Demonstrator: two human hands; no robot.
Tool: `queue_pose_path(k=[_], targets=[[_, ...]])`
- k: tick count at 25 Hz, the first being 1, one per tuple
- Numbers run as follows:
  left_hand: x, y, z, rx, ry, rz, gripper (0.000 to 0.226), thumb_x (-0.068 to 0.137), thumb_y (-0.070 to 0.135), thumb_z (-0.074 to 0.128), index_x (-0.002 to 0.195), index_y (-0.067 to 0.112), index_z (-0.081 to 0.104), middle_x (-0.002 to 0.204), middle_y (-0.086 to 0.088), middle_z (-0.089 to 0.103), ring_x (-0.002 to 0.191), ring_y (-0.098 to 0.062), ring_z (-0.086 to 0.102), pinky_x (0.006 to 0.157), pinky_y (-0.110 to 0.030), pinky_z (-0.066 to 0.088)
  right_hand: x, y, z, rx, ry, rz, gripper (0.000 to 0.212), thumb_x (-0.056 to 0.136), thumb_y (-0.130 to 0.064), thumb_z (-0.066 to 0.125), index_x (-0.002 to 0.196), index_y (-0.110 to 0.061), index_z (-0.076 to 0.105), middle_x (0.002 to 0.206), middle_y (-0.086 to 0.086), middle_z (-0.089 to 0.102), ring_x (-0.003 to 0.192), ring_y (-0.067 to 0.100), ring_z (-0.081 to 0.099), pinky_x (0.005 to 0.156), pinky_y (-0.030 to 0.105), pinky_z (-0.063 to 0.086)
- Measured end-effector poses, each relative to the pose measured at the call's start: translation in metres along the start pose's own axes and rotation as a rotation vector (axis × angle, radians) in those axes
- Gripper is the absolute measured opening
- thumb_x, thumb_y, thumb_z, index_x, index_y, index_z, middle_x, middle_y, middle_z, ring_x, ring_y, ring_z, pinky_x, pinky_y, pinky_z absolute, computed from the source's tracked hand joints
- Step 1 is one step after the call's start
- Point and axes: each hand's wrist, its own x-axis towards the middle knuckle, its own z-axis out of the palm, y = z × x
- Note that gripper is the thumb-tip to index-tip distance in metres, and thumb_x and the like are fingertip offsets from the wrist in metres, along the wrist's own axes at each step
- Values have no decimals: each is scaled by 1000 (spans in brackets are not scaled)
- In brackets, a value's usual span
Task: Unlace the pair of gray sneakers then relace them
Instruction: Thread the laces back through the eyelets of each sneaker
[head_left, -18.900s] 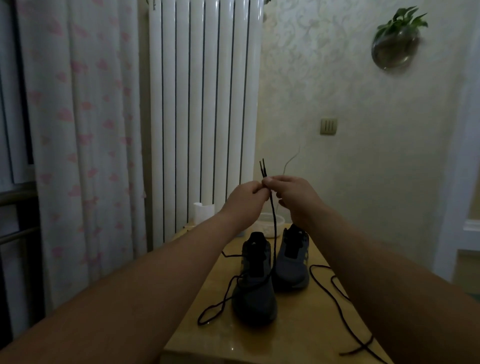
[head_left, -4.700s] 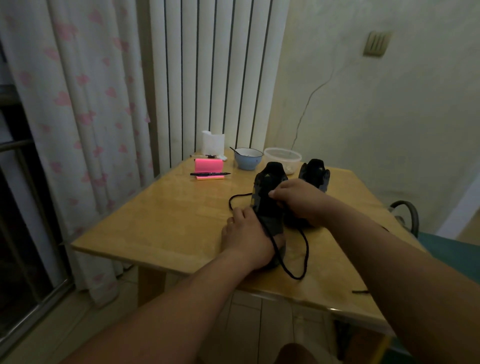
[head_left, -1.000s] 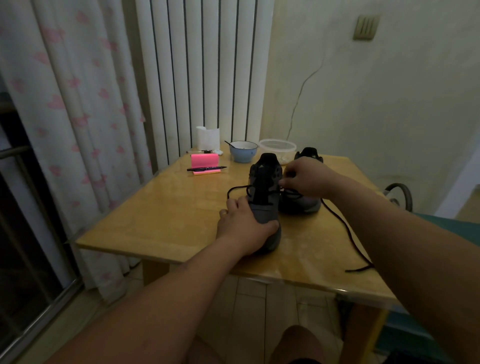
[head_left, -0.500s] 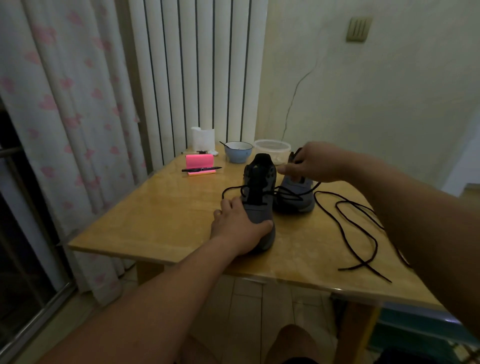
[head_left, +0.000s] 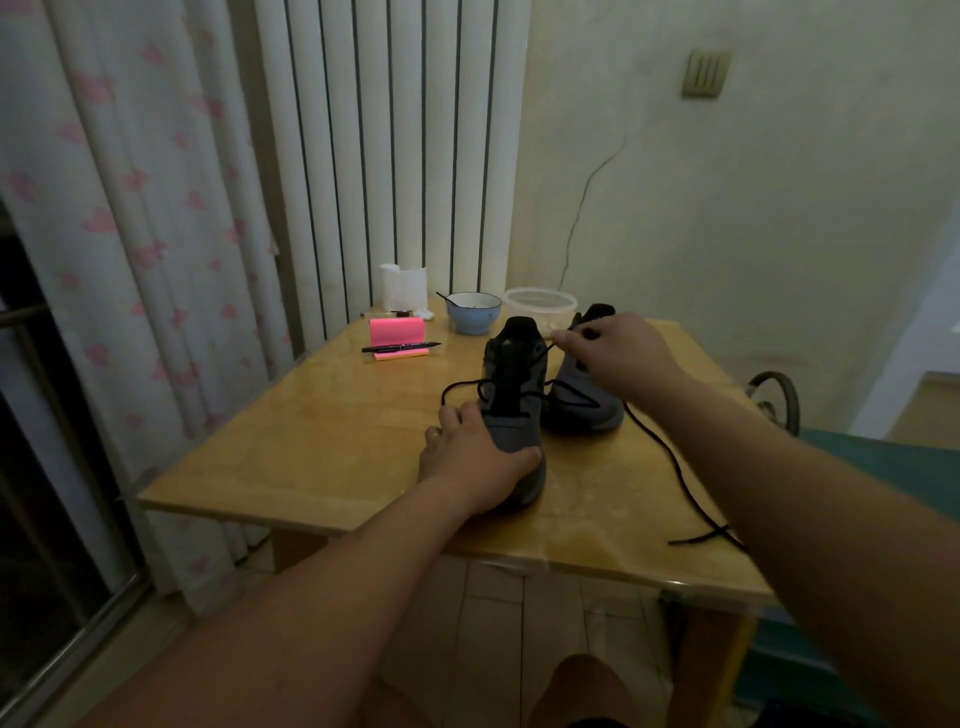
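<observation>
Left hand (head_left: 478, 457) grips the near gray fabric sneaker (head_left: 515, 434) at its toe. Right hand (head_left: 610, 356), at its 1 o'clock, pinches the thin black lace (head_left: 652, 439).

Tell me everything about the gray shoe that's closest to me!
The near sneaker is gray and looks like fabric, with a tall black tongue. It stands upright on the wooden table, toe toward the camera. The left hand holds its toe. A black lace crosses its lower front, partly threaded. The right hand pinches one strand beside the tongue's top.
</observation>
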Motion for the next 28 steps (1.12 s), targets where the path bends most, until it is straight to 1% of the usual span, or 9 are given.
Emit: queue_pose_path(k=[3,6,11,14,17,19,21,25,28], targets=[[-3,1,-1,-1,6,-5,100,81,74,67,154,20,27,151,-6,29,141,-38,32,115,-54,38,-5,-2,44,853,107,408,20,92,-31,78,89,-11,77,75,6,67,69,20,57,61,35,45],[-3,2,-3,10,-5,-7,98,82,73,66,154,19,27,152,-7,29,141,-38,32,116,-53,37,6,-4,43,1034,155,555,13,94,-23,75,101,-12,73,80,3,64,66,16,53,56,31,39],[-2,2,-3,-1,10,-2,100,83,72,67,157,20,25,154,-8,28,142,-39,31,116,-51,37,19,2,12,1057,282,550,20,94,-22,75,108,-9,69,74,1,60,55,10,48,48,26,34],[-3,0,-1,14,-8,20,101,82,77,63,157,20,26,153,-8,29,141,-38,32,116,-53,38,15,3,15,989,241,487,15,97,-23,72,104,-11,69,75,2,59,58,12,48,51,28,35],[10,-7,-12,-91,49,30,90,87,84,48,150,21,41,146,-7,42,132,-32,45,110,-55,43,14,-5,16,787,123,299,12,96,-26,73,91,-15,72,76,4,61,66,18,51,56,30,38],[28,-4,-29,-197,183,129,69,95,66,56,146,22,49,141,-4,49,128,-26,50,107,-52,48,17,-20,13,645,-18,153,12,96,-28,72,94,-16,74,74,1,62,63,15,51,53,26,39],[42,12,-50,-274,162,285,59,97,42,68,149,23,48,139,0,52,124,-22,55,103,-46,53,20,-40,12,521,-176,16,14,97,-28,70,100,-15,75,72,-3,64,56,6,55,48,18,41],[63,36,-77,-524,-29,347,33,103,22,62,136,16,59,109,-4,71,93,-14,69,87,-36,60,31,-60,13,403,-275,-77,27,100,-32,68,104,-6,74,68,-4,62,47,-1,54,45,15,41],[70,20,-78,-711,-90,254,19,108,21,54,115,9,67,81,-3,61,65,-11,55,62,-29,47,38,-45,8,506,-322,-26,30,102,-34,63,114,-7,72,75,0,59,57,7,52,53,23,41]])
